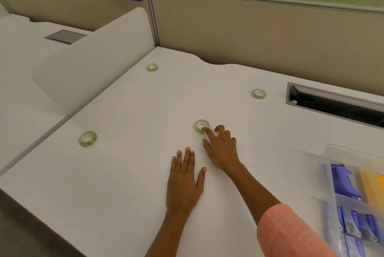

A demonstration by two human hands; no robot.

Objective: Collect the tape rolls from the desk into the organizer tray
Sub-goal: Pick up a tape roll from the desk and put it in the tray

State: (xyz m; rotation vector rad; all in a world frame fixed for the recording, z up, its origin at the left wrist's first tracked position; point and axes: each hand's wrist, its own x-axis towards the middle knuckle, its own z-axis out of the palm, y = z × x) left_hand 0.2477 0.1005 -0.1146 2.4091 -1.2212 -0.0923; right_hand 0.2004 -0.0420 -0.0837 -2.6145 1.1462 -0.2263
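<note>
Several small clear tape rolls with green-yellow labels lie flat on the white desk (pixel 128 173). One tape roll (pixel 200 125) lies mid-desk, and the index fingertip of my right hand (pixel 221 148) touches its near rim, with the other fingers spread. My left hand (pixel 184 182) rests flat on the desk, palm down, holding nothing. Other tape rolls sit at the left (pixel 88 138), far back (pixel 152 67) and back right (pixel 259 93). The clear organizer tray (pixel 332 153) stands at the right edge, blurred.
The tray holds a purple tool (pixel 342 182), yellow items (pixel 374 190) and blue-white packets (pixel 353 225). An open cable slot (pixel 332 103) is set into the desk at back right. Beige partition panels wall the back. A neighbouring desk lies beyond a divider on the left.
</note>
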